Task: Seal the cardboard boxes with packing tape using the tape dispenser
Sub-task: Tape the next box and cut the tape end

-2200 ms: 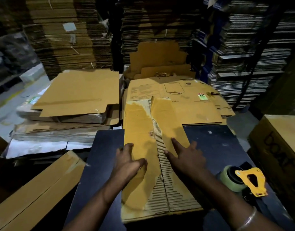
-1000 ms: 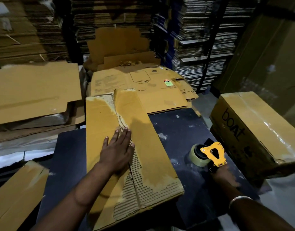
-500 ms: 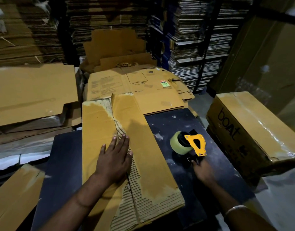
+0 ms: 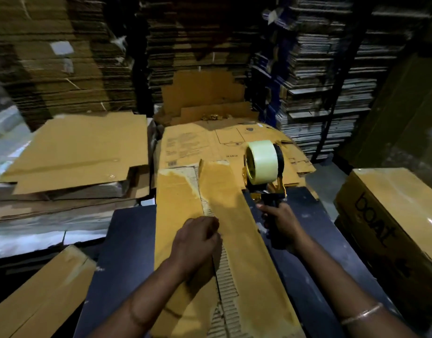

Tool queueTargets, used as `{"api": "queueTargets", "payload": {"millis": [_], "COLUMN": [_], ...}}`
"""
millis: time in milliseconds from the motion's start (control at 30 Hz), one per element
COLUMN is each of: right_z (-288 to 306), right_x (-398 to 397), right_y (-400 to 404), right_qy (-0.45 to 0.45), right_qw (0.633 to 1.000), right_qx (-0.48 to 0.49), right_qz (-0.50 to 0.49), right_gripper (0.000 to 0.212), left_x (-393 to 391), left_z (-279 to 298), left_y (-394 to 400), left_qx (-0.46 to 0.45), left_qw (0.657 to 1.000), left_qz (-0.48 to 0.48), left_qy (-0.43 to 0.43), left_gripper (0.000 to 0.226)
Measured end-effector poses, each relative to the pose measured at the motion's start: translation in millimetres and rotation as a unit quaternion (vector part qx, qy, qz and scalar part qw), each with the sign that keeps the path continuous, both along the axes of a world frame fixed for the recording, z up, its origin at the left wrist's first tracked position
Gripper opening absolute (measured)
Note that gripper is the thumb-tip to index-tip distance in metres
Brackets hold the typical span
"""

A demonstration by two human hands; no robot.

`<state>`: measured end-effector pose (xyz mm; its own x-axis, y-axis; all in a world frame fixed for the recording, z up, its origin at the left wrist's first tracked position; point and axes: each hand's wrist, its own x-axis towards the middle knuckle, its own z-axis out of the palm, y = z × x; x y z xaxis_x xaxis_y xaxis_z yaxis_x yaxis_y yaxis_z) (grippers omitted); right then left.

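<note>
The dark work table [image 4: 127, 252] carries a flattened cardboard box [image 4: 176, 208] lying lengthwise away from the person. Its brown facing is torn along the centre, exposing a strip of corrugated fluting [image 4: 226, 272] between the two panels. A sealed box printed "boat" [image 4: 390, 215] stands to the right, apart from the table.

The right hand [image 4: 280, 222] grips the black handle of the tape dispenser [image 4: 263, 174], fingers curled round it. The dispenser is raised upright above the far right edge of the cardboard, with the tape roll [image 4: 261, 164] facing the camera. The left hand [image 4: 197, 237] rests on the cardboard at the seam, fingers curled under; whether they pinch anything cannot be told.

Recommended procedure for the step in hand, applying the first strip:
1. Keep the left hand pressing both panels flat so that the seam stays closed.
2. Lower the dispenser to the far end of the seam, roller first.
3. Centre the tape over the fluted strip so that it bonds to intact facing on both sides.
4. Draw towards the body in one steady pull.

Caution: tape adheres poorly to torn fluting.
</note>
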<state>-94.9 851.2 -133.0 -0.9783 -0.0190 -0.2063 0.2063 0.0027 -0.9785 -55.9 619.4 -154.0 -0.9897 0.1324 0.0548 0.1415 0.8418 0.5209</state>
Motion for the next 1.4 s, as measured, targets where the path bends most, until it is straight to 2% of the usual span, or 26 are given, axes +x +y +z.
{"api": "queueTargets", "payload": {"millis": [100, 200, 233, 300, 333, 367, 467, 533, 700, 800, 900, 1000, 1067, 1200, 1300, 1400], "right_z": [22, 28, 29, 29, 29, 28, 24, 22, 13, 5, -2, -4, -4, -5, -3, 0], "right_x": [0, -8, -12, -19, -22, -24, -30, -33, -44, -48, -50, -46, -44, -46, -45, -46], "right_y": [-22, -37, -42, -50, -52, -53, -52, -50, -43, -42, -43, -52, -61, -78, -87, -97], "right_qy": [-0.017, -0.004, -0.001, 0.000, 0.000, -0.002, -0.001, -0.006, -0.029, -0.052, -0.078, -0.072, -0.086, -0.124, -0.144, -0.119], "right_qw": [0.998, 0.992, 0.991, 0.991, 0.992, 0.992, 0.988, 0.986, 0.978, 0.976, 0.974, 0.976, 0.976, 0.978, 0.978, 0.985], "right_qx": [-0.042, -0.082, -0.085, -0.081, -0.078, -0.078, -0.083, -0.087, -0.109, -0.111, -0.134, -0.123, -0.146, -0.149, -0.135, -0.107], "right_qz": [0.048, 0.096, 0.102, 0.103, 0.101, 0.101, 0.127, 0.141, 0.173, 0.179, 0.167, 0.163, 0.138, 0.076, 0.075, 0.070], "right_gripper": [0.015, 0.028, 0.031, 0.032, 0.029, 0.026, 0.024, 0.023, 0.013, 0.035, 0.050, 0.048, 0.041, 0.036, 0.031, 0.021], "left_x": [-30, -57, -70, -97, -111, -124, -154, -164, -190, -202, -210, -215, -222, -242, -258, -270], "left_z": [4, 20, 25, 34, 37, 37, 40, 45, 47, 41, 41, 52, 55, 51, 53, 50], "left_y": [-3, -4, -5, -3, -4, -8, -20, -23, -26, -27, -23, -17, -15, -21, -33, -38], "left_qx": [0.131, 0.256, 0.325, 0.497, 0.549, 0.565, 0.583, 0.589, 0.541, 0.507, 0.421, 0.296, 0.227, 0.134, 0.129, 0.091], "left_qw": [0.989, 0.957, 0.929, 0.814, 0.757, 0.725, 0.682, 0.663, 0.695, 0.725, 0.797, 0.886, 0.924, 0.965, 0.976, 0.988], "left_qz": [0.060, 0.130, 0.158, 0.201, 0.211, 0.212, 0.190, 0.192, 0.208, 0.233, 0.223, 0.181, 0.141, 0.117, 0.113, 0.080], "left_qy": [-0.020, -0.035, -0.077, -0.225, -0.285, -0.331, -0.399, -0.420, -0.425, -0.404, -0.372, -0.307, -0.274, -0.194, -0.134, -0.094], "left_gripper": [0.024, 0.020, 0.025, 0.039, 0.047, 0.055, 0.069, 0.061, 0.028, 0.024, 0.028, 0.030, 0.036, 0.036, 0.028, 0.039]}}
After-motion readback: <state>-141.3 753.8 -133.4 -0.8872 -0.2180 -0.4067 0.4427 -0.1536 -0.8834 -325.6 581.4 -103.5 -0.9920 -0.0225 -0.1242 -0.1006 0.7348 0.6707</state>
